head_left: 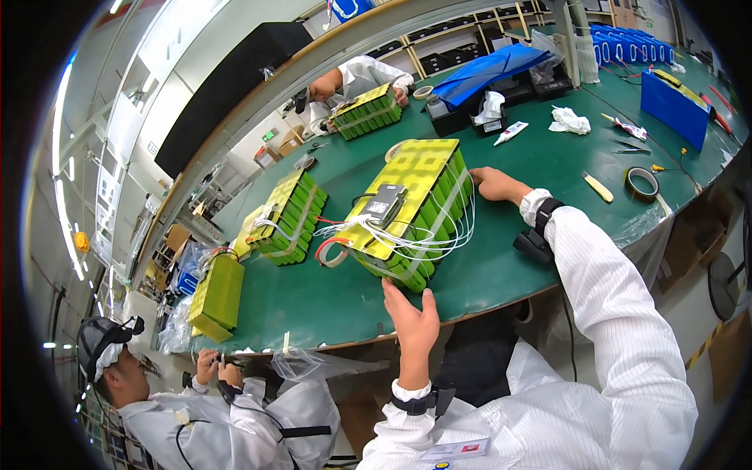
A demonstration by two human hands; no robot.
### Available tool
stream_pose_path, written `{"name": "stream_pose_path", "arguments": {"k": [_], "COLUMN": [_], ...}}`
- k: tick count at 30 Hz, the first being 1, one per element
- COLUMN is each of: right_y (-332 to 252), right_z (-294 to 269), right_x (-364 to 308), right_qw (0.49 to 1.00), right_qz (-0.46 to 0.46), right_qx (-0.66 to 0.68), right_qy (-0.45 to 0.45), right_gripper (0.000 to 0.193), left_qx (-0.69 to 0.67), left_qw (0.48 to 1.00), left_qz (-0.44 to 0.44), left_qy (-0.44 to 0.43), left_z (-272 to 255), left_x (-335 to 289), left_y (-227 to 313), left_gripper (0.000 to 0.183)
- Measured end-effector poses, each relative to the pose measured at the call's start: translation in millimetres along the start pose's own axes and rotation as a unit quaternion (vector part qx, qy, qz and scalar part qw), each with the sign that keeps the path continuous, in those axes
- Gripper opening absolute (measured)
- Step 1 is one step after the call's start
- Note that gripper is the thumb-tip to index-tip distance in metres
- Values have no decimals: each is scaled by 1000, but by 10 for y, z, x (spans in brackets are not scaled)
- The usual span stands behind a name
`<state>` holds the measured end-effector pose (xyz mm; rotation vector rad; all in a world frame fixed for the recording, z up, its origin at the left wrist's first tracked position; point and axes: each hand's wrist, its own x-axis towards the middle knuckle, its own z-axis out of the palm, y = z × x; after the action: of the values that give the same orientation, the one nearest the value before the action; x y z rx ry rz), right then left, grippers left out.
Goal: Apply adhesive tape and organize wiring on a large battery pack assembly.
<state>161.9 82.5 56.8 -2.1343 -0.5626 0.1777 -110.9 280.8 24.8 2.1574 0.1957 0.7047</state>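
Observation:
A large battery pack of green cells with a yellow top sits on the green table in front of me. A black circuit board lies on its top, and a bundle of thin white wires loops over its side. My left hand holds the pack's near lower corner, thumb apart from the fingers. At the far right end my right hand has bent fingers against the pack, so it sits between my two hands. A red wire sticks out at the pack's left, beside a tape roll.
Left of the pack stand two more packs, a wired one and a yellow-green one. Co-workers sit at the left and across the table. At right lie black tape, a yellow-handled knife, tweezers and a blue-wrapped pack.

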Motion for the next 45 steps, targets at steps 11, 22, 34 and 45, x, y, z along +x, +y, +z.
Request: {"name": "stream_pose_path", "arguments": {"k": [11, 22, 34, 45], "right_y": [-34, 22, -337, -189], "right_z": [13, -88, 107, -184], "right_x": [-38, -696, -1976, -3389], "right_qw": [999, 997, 985, 894], "right_qz": [-31, -28, 34, 28], "right_qx": [-40, -72, -138, -71], "right_qy": [-11, -2, 93, 441], "right_gripper": [55, 58, 64, 20], "left_qx": [-264, -304, -387, -240], "left_qw": [961, 952, 911, 968], "left_qz": [-61, -39, -44, -36], "left_qy": [47, -10, -138, 58], "left_z": [193, -159, -593, -567], "left_x": [145, 270, 460, 318], "left_y": [55, -214, -580, -487], "left_gripper": [81, 79, 55, 59]}}
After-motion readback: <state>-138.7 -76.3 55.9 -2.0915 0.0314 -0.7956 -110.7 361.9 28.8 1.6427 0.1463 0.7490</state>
